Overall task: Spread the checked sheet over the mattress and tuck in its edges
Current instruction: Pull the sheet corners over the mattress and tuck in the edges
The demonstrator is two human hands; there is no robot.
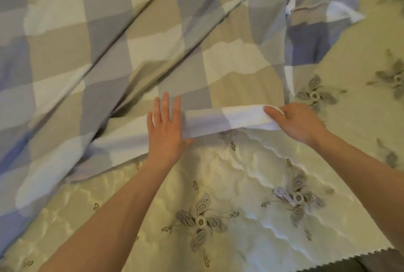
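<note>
The sheet (135, 38) runs out of the picture at the top and left edges, so its full extent cannot be told, and it hides most of the mattress (240, 195) beneath it; its upper part is blurred, the checks smeared. Under the sheet's folded hem, the fingertips of the right hand (297, 122) are tucked out of sight, and the left hand (167, 127) covers a part of that hem. Both forearms are cut off by the bottom and right edges, and the dark strip below the mattress's zigzag border is too little seen to name.
</note>
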